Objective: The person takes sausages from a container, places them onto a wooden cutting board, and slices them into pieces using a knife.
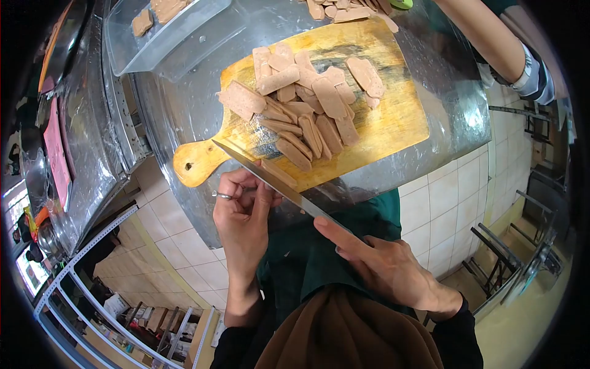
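My right hand (393, 267) grips a long knife (294, 198), its index finger stretched along the back of the blade. The blade slants up and left across the near edge of a wooden cutting board (393, 132), its tip near the board's handle. Right beside the blade is my left hand (243, 203), with a ring on one finger. Its fingers are curled in and closed; whatever they pinch is hidden. On the board lies a loose pile of flat pinkish-brown slices (329, 97). One slice (279, 174) rests at the near edge, just beyond the blade.
A clear plastic tub (175, 46) with brown pieces stands at the back left of the metal table (458, 126). More slices (344, 11) lie at the far edge. Another person's arm (485, 37) reaches in at upper right. A metal rack (92, 289) stands lower left.
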### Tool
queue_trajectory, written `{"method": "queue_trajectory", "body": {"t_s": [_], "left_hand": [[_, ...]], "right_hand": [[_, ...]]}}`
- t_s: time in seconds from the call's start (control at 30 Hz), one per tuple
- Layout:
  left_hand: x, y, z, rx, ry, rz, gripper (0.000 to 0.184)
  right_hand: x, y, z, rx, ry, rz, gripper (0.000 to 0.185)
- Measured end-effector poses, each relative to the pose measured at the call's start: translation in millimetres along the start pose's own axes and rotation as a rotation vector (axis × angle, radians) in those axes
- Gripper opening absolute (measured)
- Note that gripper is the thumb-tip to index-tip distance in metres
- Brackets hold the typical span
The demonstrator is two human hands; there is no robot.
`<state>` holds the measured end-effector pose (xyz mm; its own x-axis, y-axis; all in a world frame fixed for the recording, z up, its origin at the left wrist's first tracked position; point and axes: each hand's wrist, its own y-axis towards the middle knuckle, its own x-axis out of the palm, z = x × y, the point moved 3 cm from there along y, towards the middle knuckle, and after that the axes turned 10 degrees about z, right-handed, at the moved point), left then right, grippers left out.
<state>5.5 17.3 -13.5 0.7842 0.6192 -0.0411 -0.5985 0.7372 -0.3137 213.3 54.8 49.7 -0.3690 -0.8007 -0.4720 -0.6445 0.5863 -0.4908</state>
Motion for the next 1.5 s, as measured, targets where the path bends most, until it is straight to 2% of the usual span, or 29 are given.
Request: {"method": "queue_trajectory", "body": {"t_s": [0.13,0.37,0.57,0.73,0.93,1.23,1.4,1.5], "left_hand": [[-1,0,-1,0.004,-0.024,-0.002,0.012],[2,3,4,-0.078,-0.010,0.049,0.012],[-1,4,3,-0.095,0.028,0.046,0.015],[1,4,5,-0.093,0.060,0.057,0.014],[2,4,9,-0.092,0.079,0.038,0.013],[1,4,4,-0.043,0.098,0.038,0.015],[6,2,4,0.059,0.138,0.055,0.016],[7,0,1,0.035,0.086,0.018,0.016]], "right_hand": [[-1,0,1,-0.058,-0.005,0.035,0.077],[1,9,4,-0.038,0.086,-0.009,0.078],[3,34,-2,-0.031,0.070,-0.026,0.075],[-1,35,-8,0.026,0.091,-0.035,0.063],[9,40,-3,-0.015,0.081,0.007,0.074],[14,59,-3,-0.102,-0.025,0.106,0.067],[10,64,-7,-0.079,-0.053,0.102,0.065],[2,58,-8,0.033,-0.045,-0.033,0.064]]}}
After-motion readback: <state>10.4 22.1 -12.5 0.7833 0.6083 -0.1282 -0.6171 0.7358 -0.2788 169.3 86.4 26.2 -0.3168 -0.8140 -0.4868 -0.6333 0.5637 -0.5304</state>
